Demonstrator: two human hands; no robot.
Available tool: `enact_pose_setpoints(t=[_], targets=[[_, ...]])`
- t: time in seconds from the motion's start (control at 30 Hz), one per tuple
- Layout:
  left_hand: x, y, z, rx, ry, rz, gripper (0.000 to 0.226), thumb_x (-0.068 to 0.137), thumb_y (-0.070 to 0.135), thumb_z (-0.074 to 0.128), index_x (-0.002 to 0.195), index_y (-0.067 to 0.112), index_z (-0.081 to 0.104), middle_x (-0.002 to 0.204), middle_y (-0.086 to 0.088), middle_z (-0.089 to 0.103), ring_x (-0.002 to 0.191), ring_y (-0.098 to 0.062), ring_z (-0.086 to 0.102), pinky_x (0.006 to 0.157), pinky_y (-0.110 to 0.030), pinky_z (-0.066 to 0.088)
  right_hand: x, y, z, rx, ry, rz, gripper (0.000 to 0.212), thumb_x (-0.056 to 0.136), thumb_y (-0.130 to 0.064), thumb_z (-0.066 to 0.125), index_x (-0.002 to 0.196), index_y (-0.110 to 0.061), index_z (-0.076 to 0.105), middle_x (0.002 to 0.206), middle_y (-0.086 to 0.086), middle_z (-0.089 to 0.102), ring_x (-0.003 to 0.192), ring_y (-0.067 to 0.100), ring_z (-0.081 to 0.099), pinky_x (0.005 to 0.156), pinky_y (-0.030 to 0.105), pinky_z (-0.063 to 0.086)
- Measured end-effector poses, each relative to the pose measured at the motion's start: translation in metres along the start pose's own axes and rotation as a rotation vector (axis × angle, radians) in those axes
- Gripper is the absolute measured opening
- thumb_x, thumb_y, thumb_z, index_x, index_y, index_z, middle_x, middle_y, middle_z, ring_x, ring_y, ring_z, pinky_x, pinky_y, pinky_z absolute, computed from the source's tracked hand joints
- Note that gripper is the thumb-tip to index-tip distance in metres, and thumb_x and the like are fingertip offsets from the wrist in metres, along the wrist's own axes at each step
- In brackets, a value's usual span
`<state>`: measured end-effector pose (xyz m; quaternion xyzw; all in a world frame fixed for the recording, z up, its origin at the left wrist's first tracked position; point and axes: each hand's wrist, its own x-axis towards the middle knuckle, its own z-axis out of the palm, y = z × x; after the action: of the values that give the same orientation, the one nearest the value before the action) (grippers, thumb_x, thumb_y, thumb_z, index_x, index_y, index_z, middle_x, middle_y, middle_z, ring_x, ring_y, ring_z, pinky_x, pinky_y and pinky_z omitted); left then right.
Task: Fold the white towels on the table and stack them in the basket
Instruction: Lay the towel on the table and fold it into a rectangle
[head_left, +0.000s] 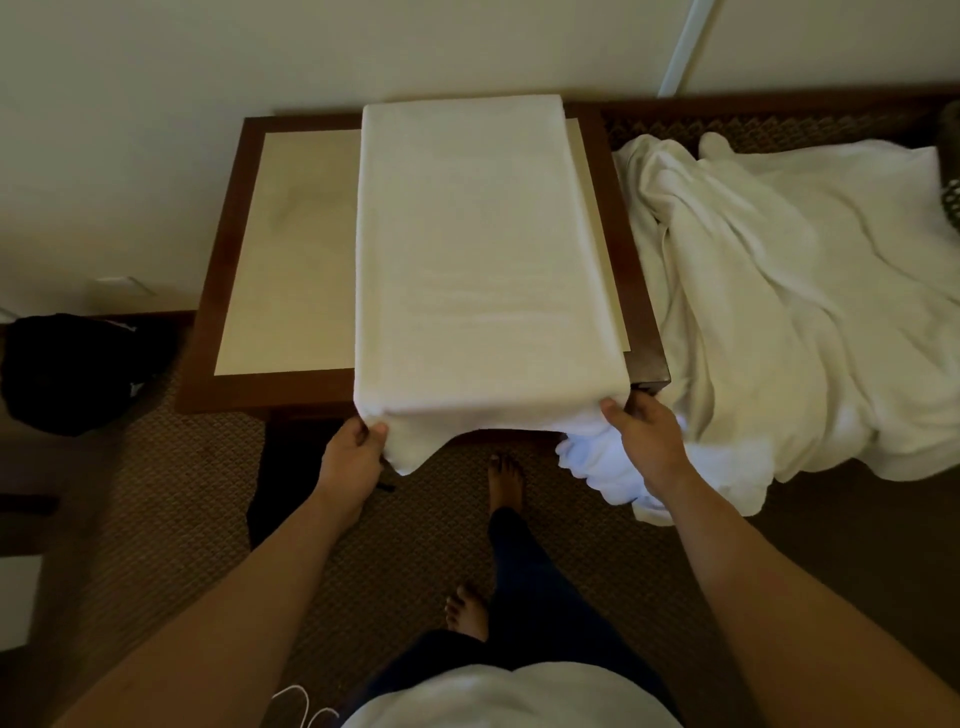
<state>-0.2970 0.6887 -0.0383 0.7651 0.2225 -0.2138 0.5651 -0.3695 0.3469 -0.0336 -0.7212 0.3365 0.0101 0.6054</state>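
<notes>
I see my left hand (358, 447) and right hand (644, 436) each pinching the white towel (483, 249) at the table's (218, 291) near edge. More towels (810, 291) lie heaped off its right edge.

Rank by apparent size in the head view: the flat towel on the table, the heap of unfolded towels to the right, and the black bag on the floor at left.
1. Heap of unfolded towels
2. Flat towel, fairly close to the heap in spread, so the order is unsure
3. Black bag, clearly smallest
</notes>
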Motion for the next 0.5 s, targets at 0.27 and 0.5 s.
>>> enact_pose_setpoints(t=[0.27,0.5], targets=[[-0.030,-0.019,-0.014,0.138,-0.072,-0.023,0.030,0.105,0.035,0.055,0.131,0.022,0.053,0.120,0.002,0.065,0.107,-0.021,0.064,0.099,-0.053,0.054,-0.022,0.003,-0.019,-0.211,-0.190,-0.044,0.021,0.101,-0.005,0.058,0.119,-0.016,0.060,0.105,-0.007,0.069,0.096,0.006,0.064,0.071,0.009,0.049],[-0.084,-0.009,-0.025,0.053,-0.006,0.067,0.032,0.103,0.018,0.059,0.129,0.027,0.043,0.107,0.003,0.068,0.096,-0.015,0.068,0.072,-0.032,0.059,-0.053,0.002,-0.040,-0.267,-0.179,-0.082,0.053,0.100,-0.011,0.060,0.141,-0.034,0.037,0.086,0.000,0.074,0.074,0.012,0.068,0.072,0.021,0.050]])
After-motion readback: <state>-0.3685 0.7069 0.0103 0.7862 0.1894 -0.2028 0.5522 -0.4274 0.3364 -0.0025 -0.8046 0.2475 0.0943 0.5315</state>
